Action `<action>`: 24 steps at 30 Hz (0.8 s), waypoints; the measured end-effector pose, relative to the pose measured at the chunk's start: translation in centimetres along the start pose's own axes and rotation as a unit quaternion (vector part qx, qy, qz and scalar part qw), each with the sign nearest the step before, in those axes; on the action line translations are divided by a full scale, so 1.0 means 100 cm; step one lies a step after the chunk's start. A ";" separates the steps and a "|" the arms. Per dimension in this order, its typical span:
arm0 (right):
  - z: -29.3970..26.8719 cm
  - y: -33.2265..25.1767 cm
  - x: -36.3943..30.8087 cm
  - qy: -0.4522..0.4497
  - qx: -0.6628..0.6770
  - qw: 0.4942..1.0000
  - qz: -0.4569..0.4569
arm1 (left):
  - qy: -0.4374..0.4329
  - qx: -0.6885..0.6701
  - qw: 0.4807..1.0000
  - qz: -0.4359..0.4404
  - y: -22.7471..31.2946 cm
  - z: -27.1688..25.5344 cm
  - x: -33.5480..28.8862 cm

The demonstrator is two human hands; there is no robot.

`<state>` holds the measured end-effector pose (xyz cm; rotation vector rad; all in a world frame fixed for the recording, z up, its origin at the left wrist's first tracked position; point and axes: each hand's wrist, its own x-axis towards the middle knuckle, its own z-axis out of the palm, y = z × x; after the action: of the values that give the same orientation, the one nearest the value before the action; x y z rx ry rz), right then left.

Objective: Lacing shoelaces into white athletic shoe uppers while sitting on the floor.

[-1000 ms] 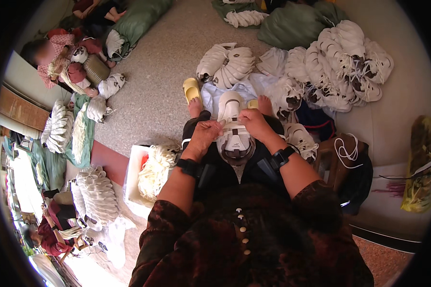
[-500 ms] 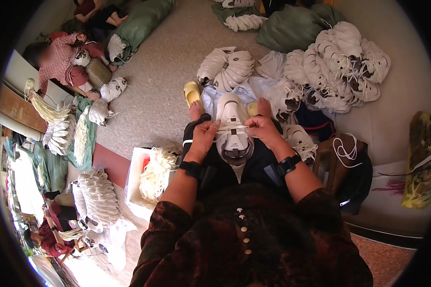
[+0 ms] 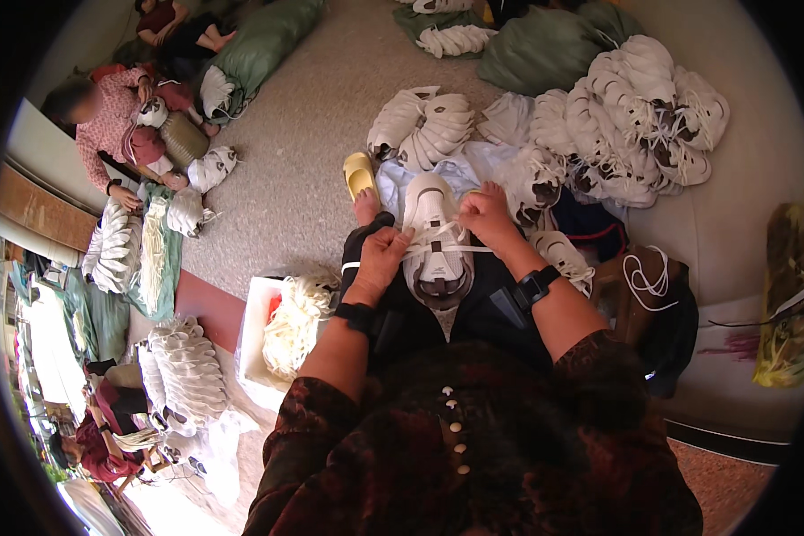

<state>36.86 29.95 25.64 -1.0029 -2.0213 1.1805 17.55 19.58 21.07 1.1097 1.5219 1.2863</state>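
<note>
A white sneaker upper [image 3: 433,201] with a dark opening lies across my lap, its toe pointing away from me. White shoelace [image 3: 438,234] crosses its middle, and one loose strand trails off the right side. At the left edge of the upper, my left hand [image 3: 381,259] is closed, thumb and fingers pinching the lace. My right hand [image 3: 489,219] is raised just off the right edge, fingers curled in a pinch, with a strand of lace running from its fingertips to the upper.
A white box [image 3: 253,335] holding bundled laces [image 3: 295,326] stands left of my legs. Stacked white uppers [image 3: 634,125] pile up at the right, near a green sack [image 3: 540,54]. A yellow slipper [image 3: 359,174] lies ahead. Co-workers sit at the left, one in a pink patterned top [image 3: 112,116].
My right hand has lifted and moved slightly away from me, off the upper. The lace strands now spread looser across it. At the left, a co-worker's arm has lowered toward the stacked uppers.
</note>
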 end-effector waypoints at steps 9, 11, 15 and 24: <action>0.035 0.023 -0.034 0.197 -0.039 0.978 0.053 | 0.025 0.080 0.994 0.069 0.007 0.005 -0.003; 0.040 0.029 -0.029 0.251 0.019 0.965 0.076 | 0.027 0.087 0.992 0.087 0.008 0.005 -0.004; 0.042 0.024 -0.027 0.252 0.114 0.953 0.127 | 0.015 0.118 0.989 0.083 0.011 0.003 -0.006; 0.042 0.023 -0.030 0.222 -0.001 0.974 0.052 | 0.023 0.125 0.988 0.087 0.008 0.004 -0.006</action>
<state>35.93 26.32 21.43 -1.2589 -1.6324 0.9041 18.20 19.15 21.79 1.4067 1.6855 1.2681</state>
